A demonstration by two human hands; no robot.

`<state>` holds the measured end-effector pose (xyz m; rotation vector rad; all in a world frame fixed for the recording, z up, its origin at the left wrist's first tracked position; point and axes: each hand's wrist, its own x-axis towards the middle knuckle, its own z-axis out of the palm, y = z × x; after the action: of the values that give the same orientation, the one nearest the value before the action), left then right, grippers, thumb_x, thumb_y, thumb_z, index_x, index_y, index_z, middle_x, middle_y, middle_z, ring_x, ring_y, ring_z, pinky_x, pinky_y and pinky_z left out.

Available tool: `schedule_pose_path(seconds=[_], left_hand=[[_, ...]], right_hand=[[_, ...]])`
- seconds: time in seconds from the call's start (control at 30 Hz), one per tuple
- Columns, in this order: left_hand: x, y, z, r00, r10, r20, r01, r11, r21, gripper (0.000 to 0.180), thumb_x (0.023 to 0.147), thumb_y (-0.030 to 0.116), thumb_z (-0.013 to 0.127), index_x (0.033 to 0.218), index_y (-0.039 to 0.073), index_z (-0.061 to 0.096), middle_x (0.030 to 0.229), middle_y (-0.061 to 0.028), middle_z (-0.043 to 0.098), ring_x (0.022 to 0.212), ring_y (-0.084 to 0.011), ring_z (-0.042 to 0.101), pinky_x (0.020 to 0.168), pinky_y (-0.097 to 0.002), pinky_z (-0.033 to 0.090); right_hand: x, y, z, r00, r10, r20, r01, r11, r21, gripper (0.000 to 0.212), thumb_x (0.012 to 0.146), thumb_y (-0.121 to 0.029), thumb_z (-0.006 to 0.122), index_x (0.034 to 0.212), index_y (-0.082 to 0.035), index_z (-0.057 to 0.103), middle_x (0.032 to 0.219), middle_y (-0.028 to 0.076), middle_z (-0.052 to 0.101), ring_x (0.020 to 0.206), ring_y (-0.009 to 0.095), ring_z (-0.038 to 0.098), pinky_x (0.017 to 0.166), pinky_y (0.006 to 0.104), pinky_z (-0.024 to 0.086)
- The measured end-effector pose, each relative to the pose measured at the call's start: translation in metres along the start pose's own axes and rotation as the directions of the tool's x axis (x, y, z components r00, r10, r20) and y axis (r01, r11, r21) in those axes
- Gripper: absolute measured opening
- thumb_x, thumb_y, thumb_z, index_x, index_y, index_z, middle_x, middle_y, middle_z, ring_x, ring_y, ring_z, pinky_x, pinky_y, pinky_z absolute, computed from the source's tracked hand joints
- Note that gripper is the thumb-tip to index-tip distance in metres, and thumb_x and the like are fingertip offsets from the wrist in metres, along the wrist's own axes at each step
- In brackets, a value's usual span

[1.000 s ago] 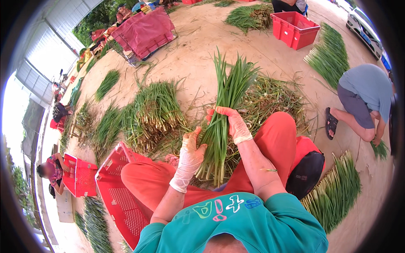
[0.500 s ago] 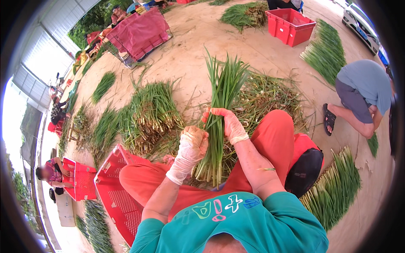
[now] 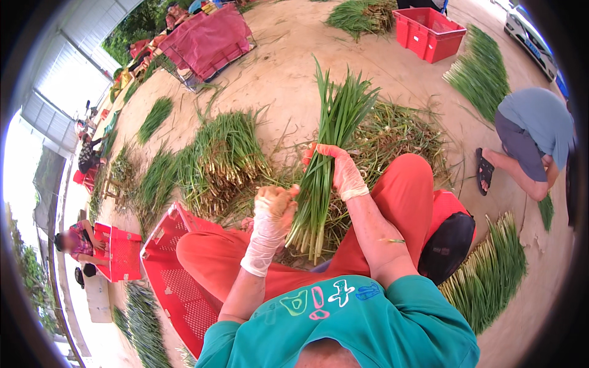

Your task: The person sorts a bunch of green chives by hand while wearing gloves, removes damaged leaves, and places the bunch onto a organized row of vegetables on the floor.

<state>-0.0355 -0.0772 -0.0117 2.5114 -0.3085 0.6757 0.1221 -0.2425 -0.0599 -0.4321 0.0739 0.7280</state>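
In front of my lap stands a tilted bunch of chives [image 3: 328,144], green leaves pointing away and pale stem ends toward me. My right hand [image 3: 343,168], in a thin whitish glove, is wrapped round its middle. My gloved left hand [image 3: 273,211] is closed just left of the stems; whether anything small is in its fingers cannot be seen. Beyond my right knee lies a heap of loose, tangled leaves and trimmings [image 3: 402,141]. A thick pile of chives [image 3: 227,156] with pale root ends lies to the left.
A red perforated crate [image 3: 184,294] stands against my left leg. Sorted chives [image 3: 488,276] lie at my right, with more [image 3: 481,73] farther off. A red crate [image 3: 428,35] stands at the far right. A bent-over person [image 3: 534,135] works on the right; another [image 3: 80,242] sits left.
The bunch in my right hand has swung so its leaf tips lean farther right. My left hand has turned slightly, with its fingers raised. The whole view has shifted a little.
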Motion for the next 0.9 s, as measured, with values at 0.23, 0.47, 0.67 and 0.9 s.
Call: schedule_pose_path(seconds=[0.23,0.47,0.67,0.9], left_hand=[[0.017,-0.004,0.03,0.962,0.151,0.227,-0.213,0.936,0.279,0.019,0.068,0.007,0.074,0.087,0.011,0.069,0.085,-0.0073,0.06,0.091,-0.0296,0.056,0.085,-0.0441,0.043],[0.011,-0.004,-0.013,0.835,-0.435,0.337,0.544,0.566,-0.619,0.005,0.088,0.001,0.064,0.092,0.001,0.062,0.092,-0.0078,0.067,0.084,-0.0173,0.061,0.081,-0.029,0.048],[-0.022,-0.053,-0.036,0.734,-0.557,0.39,0.586,0.227,-0.778,0.031,0.086,0.003,0.066,0.117,-0.002,0.06,0.094,-0.0117,0.067,0.084,-0.0234,0.065,0.077,-0.0359,0.055],[-0.02,-0.046,-0.009,0.828,-0.528,0.19,0.548,0.687,-0.478,0.045,0.092,0.002,0.061,0.137,0.0,0.052,0.09,-0.0016,0.061,0.079,-0.0067,0.055,0.073,-0.0198,0.046]], right_hand=[[0.002,0.003,-0.001,0.999,0.029,0.03,-0.026,0.996,-0.091,0.03,0.085,-0.017,0.07,0.109,0.0,0.063,0.1,0.015,0.07,0.093,0.031,0.068,0.084,0.0476,0.057],[0.003,-0.001,-0.007,0.999,0.005,0.048,-0.006,1.0,0.028,0.032,0.087,-0.013,0.066,0.114,0.003,0.06,0.101,0.018,0.07,0.093,0.034,0.069,0.083,0.0465,0.058],[-0.001,-0.007,-0.003,0.994,-0.004,0.111,0.0,0.999,0.038,0.037,0.085,-0.014,0.066,0.117,0.003,0.059,0.1,0.018,0.07,0.092,0.035,0.068,0.084,0.0516,0.057],[-0.008,-0.003,0.006,0.955,0.03,0.296,-0.049,0.997,0.056,0.038,0.078,-0.015,0.071,0.112,-0.001,0.063,0.097,0.015,0.068,0.088,0.033,0.066,0.084,0.0545,0.054]])
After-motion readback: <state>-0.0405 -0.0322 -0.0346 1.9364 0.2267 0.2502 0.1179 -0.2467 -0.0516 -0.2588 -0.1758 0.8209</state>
